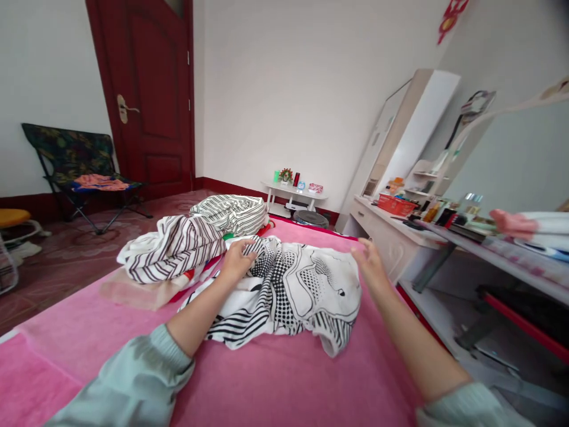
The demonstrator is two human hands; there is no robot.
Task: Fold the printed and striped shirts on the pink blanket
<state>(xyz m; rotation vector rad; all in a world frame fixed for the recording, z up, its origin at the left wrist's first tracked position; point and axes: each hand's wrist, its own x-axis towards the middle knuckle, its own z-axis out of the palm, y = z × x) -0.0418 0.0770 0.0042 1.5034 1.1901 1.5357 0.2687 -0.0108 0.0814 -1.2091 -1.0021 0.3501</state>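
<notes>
Black-and-white patterned garment (293, 290) is what I've got on the feed, lying flat-ish but rumpled on the pink bedspread (275, 385), right between the fingers of both hands. The left hand (240, 259) is over its upper left part, fingers bent, thumb a bit apart from them, and honestly I can't tell from here if they've pinched any cloth. The right hand (370, 261) is just beside the upper right edge, fingers loosely spread with a gap to the thumb; whether a fingertip is brushing the fabric, I can't make out

Stripy end of the garment is nearer me than the left fingers, and a cuff-like bit bunches up nearer than the right ones. Just left of the left fingers and further back there's a heap of striped cloth (178, 252), with some red showing under it. Well beyond both sets of fingertips I see a low white table (278, 188). Off to the right of the right fingers is a white dresser (391, 243) with a red basket (393, 205) on top
</notes>
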